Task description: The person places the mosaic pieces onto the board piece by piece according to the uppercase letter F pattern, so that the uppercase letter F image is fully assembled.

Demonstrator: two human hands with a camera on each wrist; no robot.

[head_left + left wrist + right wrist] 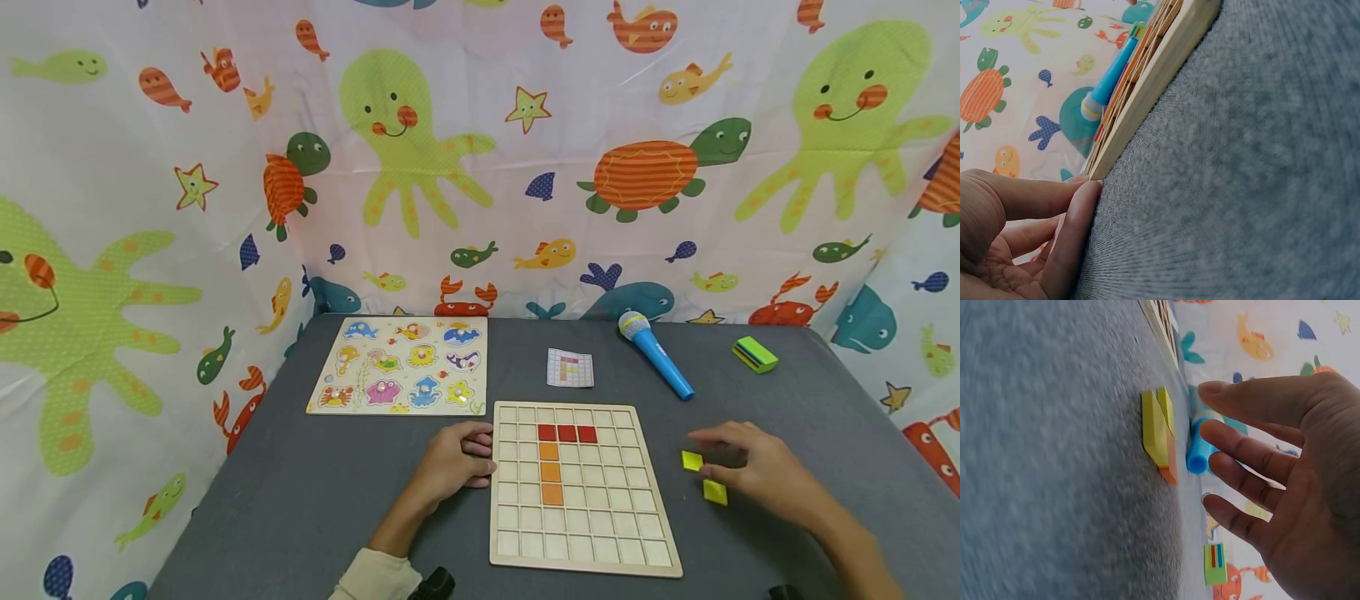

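A wooden grid board (585, 522) lies on the table, with three red tiles (567, 433) in a row and three orange tiles (551, 472) in a column set in its squares. At its left edge my left hand (455, 461) holds the board, thumb and a finger meeting at the rim in the left wrist view. On the right, my right hand (772, 471) hovers over two yellow tiles, one farther off (692, 461) and one nearer (716, 492). Its fingers are relaxed and apart from the tiles (1155, 428) in the right wrist view.
Behind the board lies a small card (570, 367) with a coloured grid pattern. A sea-animal puzzle board (397, 365) is at the back left. A blue toy microphone (660, 358) and a green striped block (754, 354) lie at the back right, before a patterned curtain (517, 233).
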